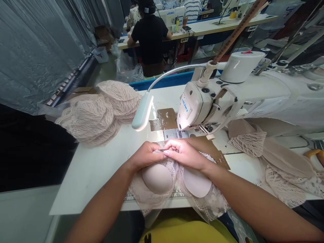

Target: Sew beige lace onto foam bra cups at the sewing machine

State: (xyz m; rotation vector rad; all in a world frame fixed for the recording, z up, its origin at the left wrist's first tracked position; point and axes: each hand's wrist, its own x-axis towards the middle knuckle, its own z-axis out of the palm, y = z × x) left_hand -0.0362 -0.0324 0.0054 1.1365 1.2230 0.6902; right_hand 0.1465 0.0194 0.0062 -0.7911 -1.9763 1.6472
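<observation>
A beige lace bra with two moulded cups lies at the front of the sewing table, its lower lace hanging over the edge. My left hand pinches the bra's top edge near the middle. Close against it, my right hand grips the same edge with thumb and forefinger. A small dark, thin object shows between the fingertips, too small to name. Just beyond my hands is the needle area of a white sewing machine, lit by a lamp on a bendy neck.
Stacked lace pieces lie at the left of the table. More beige cups and lace rest to the right, beside orange-handled scissors. Brown tape covers the table around the needle plate. A person in black sits at another machine ahead.
</observation>
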